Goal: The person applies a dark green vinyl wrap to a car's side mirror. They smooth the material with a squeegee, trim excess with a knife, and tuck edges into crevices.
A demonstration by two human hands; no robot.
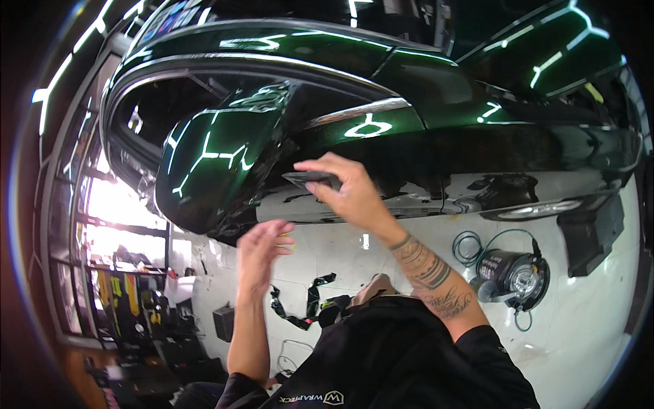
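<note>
Between the thumb and fingers of my right hand [346, 187] is a thin black squeegee [310, 178], its pointed end turned left, near the car's side mirror. My left hand [262, 247] hangs lower, below the mirror, fingers curled around something small with a yellow-green edge that I cannot make out. The large side mirror [211, 153] is covered in glossy dark green film, wrinkled along its upper right edge. Behind it, the dark green car door [368, 126] reflects bright ceiling lights.
On the floor to the right stands a dark round tank [514, 276] with a coiled green hose [467, 247]. A black step [593, 232] is beside the car. Dark film strips [303, 307] lie near my feet. At the left is a cluttered tool stand [122, 307].
</note>
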